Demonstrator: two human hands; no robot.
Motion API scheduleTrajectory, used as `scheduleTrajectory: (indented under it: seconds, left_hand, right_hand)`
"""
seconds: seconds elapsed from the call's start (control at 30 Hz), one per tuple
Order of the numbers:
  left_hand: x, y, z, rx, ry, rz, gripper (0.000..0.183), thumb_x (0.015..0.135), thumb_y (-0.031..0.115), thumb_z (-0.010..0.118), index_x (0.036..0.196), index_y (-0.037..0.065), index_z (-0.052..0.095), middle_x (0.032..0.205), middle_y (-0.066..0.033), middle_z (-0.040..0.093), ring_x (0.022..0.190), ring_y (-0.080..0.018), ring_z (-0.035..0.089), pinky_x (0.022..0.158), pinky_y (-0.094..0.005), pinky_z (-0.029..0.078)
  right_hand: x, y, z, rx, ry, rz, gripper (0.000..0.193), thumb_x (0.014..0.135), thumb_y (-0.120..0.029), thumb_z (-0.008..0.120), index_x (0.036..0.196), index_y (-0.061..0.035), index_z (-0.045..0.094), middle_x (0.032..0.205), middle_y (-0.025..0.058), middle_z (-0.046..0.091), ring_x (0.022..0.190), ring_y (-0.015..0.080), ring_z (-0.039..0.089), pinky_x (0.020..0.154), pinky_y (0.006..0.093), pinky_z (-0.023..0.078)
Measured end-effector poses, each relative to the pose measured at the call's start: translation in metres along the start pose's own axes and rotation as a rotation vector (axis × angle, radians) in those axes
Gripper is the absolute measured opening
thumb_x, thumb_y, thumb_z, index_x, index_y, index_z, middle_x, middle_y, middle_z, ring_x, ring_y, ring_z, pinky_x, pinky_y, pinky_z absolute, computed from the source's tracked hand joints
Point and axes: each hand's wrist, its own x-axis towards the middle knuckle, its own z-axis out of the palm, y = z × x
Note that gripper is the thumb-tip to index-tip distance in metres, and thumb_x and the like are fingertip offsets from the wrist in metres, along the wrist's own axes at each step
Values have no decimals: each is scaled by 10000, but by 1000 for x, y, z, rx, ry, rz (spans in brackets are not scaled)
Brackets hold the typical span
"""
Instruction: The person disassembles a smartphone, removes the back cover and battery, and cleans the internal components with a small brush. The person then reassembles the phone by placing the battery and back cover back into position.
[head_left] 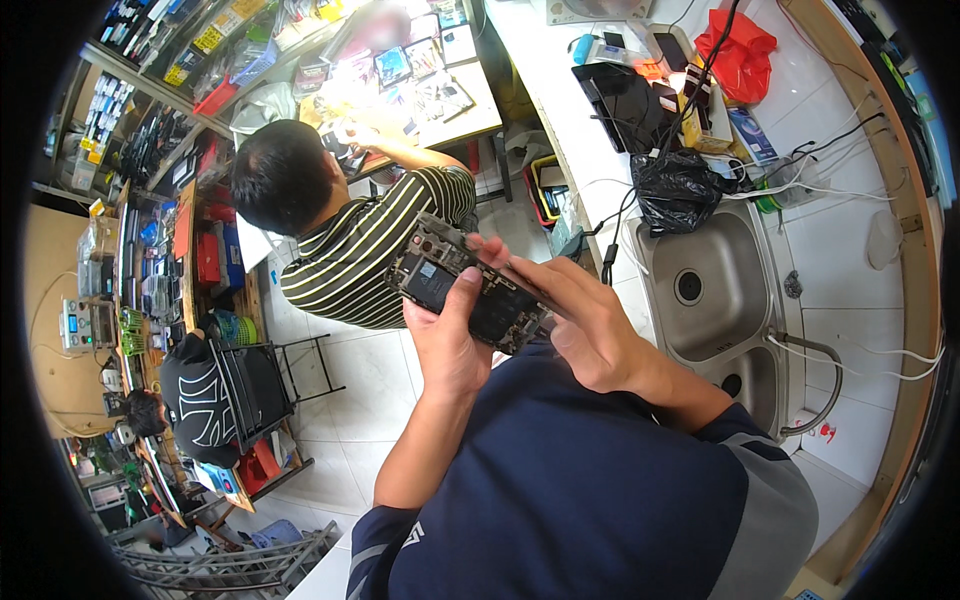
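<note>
L+R hands (450,342) (600,335) at opened ph. (492,315) (circuitry (432,245) showing)

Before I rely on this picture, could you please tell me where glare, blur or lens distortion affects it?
Head view: glare washes out part of the pale wooden workbench near the top; head view: bare fingers at the edge of the opened, dark rectangular phone look smeared, perhaps from motion; head view: the brown wooden strip at right bows outward, and the corners go black.

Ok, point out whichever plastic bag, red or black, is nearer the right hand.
The black plastic bag, crumpled at the edge of the sink; the red plastic bag lies beyond it, farther from the right hand.
</note>
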Motion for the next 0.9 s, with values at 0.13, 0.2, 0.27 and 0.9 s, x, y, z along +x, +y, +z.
scheduleTrajectory:
  seconds: [0.13,0.2,0.27,0.9]
  left_hand:
    - [-3,0,-1,158,27,46,251,991,-43,689,1226,-7,609,1100,-74,719,946,-164,712,884,-337,608]
    - [-3,-3,-5,160,30,54,206,986,-35,709,1173,11,634,1060,-43,716,896,-122,694,831,-308,597]
    - [-2,-3,-11,231,27,41,226,986,-6,704,1198,23,632,1113,-50,715,942,-141,707,840,-309,594]
    - [-1,2,-19,172,-7,-30,221,969,-14,724,1178,-3,653,1100,-65,726,962,-164,726,847,-320,613]
  right_hand:
    - [-1,6,3,4,35,-72,772,1071,-530,489,1496,114,493,1119,252,607,891,352,661,796,400,540]
    - [-2,8,3,-9,45,-103,801,1057,-564,521,1506,99,485,1112,247,597,855,358,667,756,403,548]
    - [-2,9,4,-37,50,-122,806,1038,-547,546,1504,107,481,1124,251,596,861,364,671,750,411,555]
    - [-3,-1,15,-251,19,-63,830,951,-465,656,1522,101,448,1197,248,603,944,386,663,783,425,573]
